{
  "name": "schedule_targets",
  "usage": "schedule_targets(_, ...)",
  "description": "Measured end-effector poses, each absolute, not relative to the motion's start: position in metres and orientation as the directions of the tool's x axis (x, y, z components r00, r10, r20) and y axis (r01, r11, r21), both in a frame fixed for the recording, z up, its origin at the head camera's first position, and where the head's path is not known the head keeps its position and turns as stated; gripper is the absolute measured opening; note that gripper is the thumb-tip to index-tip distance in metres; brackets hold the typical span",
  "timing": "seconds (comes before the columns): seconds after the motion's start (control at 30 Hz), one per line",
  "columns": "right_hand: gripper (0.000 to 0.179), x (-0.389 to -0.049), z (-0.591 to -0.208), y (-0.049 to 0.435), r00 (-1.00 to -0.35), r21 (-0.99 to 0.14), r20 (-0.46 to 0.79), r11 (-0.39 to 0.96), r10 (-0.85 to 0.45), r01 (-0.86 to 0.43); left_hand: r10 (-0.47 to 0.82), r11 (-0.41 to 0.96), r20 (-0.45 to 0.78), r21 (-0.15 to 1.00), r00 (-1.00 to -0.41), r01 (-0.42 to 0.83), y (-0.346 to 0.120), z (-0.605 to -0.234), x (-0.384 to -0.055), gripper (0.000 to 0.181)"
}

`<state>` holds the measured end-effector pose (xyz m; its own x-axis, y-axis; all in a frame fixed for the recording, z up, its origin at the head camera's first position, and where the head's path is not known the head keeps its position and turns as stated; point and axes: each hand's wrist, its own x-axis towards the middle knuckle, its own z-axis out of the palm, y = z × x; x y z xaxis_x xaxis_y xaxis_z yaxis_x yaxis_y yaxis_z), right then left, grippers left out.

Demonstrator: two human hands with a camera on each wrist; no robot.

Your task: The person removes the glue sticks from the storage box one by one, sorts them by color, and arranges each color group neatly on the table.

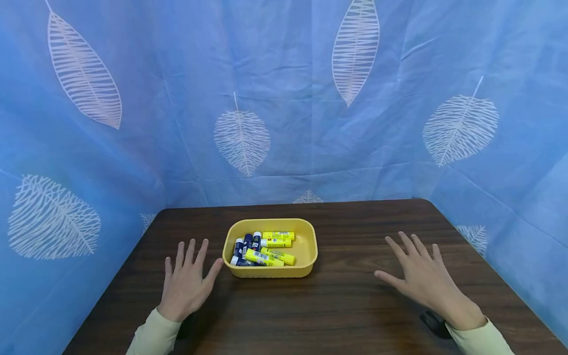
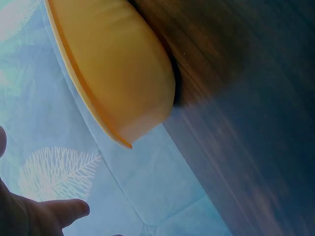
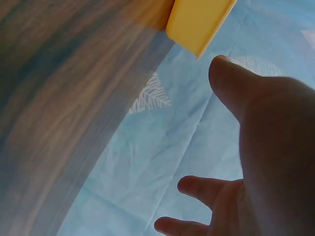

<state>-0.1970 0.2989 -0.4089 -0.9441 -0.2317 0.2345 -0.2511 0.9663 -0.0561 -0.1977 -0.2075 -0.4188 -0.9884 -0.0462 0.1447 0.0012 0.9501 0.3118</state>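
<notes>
A yellow plastic basin [image 1: 306, 268] stands on the dark wooden table, left of the middle in the head view. Inside it lie several yellow glue sticks [image 1: 278, 235] and several dark blue glue sticks with white caps [image 1: 238, 248], heaped toward its left side. My left hand [image 1: 186, 286] is spread with straight fingers just left of the basin, its thumb tip right at the rim in the head view. My right hand [image 1: 421, 278], also spread and holding nothing, hovers over the right part of the table. The left wrist view shows the basin's outer wall [image 2: 118, 64] beside the left thumb.
The brown wood-grain table [image 1: 328, 315] has rounded far corners. A blue cloth [image 1: 284, 148] with white leaf prints hangs behind it and along both sides. A small black object [image 1: 435, 323] shows under the right wrist.
</notes>
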Motion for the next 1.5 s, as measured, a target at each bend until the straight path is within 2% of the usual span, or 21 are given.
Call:
schedule_targets(0.4,0.091,-0.214,-0.374,0.286,-0.912,-0.025,0.288,0.949,-0.293,-0.313,0.003,0.941,0.197,0.332,-0.98,0.069,-0.211,-0.397,-0.215,0.086)
schedule_targets(0.7,0.079,-0.235,-0.357,0.257,-0.855,-0.092,0.347,0.893,-0.385,-0.44,-0.002,0.905,0.158,0.421,-0.987,0.065,-0.205,-0.387,-0.23,0.081)
schedule_targets(1.0,0.07,-0.258,-0.359,0.214,-0.85,-0.273,0.249,0.809,-0.464,-0.521,0.027,0.861,0.142,0.499,-0.989,0.095,-0.203,-0.399,-0.238,0.059)
schedule_targets(1.5,0.045,-0.281,-0.38,0.143,-0.775,-0.299,0.165,0.718,-0.61,-0.629,0.075,0.842,0.095,0.528,-0.993,0.114,-0.195,-0.411,-0.237,0.043)
